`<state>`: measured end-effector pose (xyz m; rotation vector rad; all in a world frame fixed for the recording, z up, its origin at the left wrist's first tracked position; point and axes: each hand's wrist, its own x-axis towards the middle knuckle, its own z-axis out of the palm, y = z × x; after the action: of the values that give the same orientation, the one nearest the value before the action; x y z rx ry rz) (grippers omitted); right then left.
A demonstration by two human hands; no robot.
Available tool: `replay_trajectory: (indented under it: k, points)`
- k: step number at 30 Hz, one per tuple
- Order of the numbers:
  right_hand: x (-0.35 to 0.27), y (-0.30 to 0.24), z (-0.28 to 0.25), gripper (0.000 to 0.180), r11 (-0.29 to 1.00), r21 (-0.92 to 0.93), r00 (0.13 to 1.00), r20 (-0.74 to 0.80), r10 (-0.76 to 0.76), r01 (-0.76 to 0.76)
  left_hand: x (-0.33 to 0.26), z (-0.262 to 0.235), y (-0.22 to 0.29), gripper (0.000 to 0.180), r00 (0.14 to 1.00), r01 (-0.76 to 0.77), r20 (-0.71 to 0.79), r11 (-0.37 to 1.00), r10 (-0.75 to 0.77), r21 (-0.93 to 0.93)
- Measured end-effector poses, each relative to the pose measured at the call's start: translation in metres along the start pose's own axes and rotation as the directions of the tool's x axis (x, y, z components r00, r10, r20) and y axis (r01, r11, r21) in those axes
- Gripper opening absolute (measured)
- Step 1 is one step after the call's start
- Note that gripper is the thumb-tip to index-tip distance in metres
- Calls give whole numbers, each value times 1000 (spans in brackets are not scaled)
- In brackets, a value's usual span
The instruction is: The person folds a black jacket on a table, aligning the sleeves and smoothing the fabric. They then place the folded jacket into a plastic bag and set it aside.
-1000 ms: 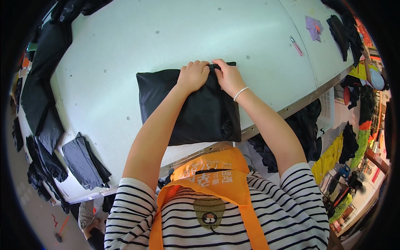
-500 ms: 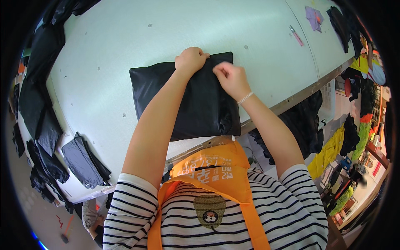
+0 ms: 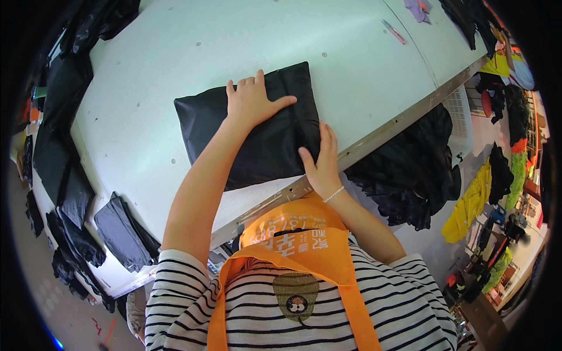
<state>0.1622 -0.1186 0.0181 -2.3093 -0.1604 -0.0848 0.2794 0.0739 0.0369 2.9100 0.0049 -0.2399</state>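
Flat black rectangular plastic package (image 3: pixel 252 131) on the pale table, similar dark packages (image 3: pixel 120 234) stacked at its left edge

Under the left hand (image 3: pixel 250 102): a patch of the folded black bag (image 3: pixel 257 146), far edge hidden there. Beneath the left forearm: a strip across the bag's middle, unseen. Behind the right hand (image 3: pixel 321 161): the bag's near right corner, covered. Far right of the bag, on the pale table (image 3: pixel 175 47): a small pink tool (image 3: pixel 393 31), too small to tell its kind. Left of the bag: dark garments (image 3: pixel 58 117), cut off by the black fisheye rim. Below the table edge, right of the bag: a heap of black cloth (image 3: pixel 410 175), single pieces impossible to tell apart.
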Motion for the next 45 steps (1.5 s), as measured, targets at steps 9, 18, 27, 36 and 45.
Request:
replay_trajectory:
  k: [9, 18, 27, 36, 45]
  points:
    - [15, 15, 19, 73, 967, -105, 973, -38, 227, -230, 5, 17, 2, 95, 998, 27, -50, 1000, -28, -10]
    - [67, -7, 1, 19, 976, -68, 976, 86, -199, 205, 16, 19, -3, 86, 997, 75, -19, 997, -76, -22]
    - [112, -13, -12, 5, 814, -213, 756, 549, -358, 540, 18, 30, -7, 85, 996, 52, -76, 999, -52, 2]
    - [19, -44, -47, 8, 696, -237, 523, 821, -229, 677, 15, 33, -6, 85, 994, 49, -97, 999, -50, -16]
    - [12, 23, -80, 47, 779, 245, 729, 586, 355, -576, -55, -49, 30, 57, 875, -78, -480, 958, -67, -275]
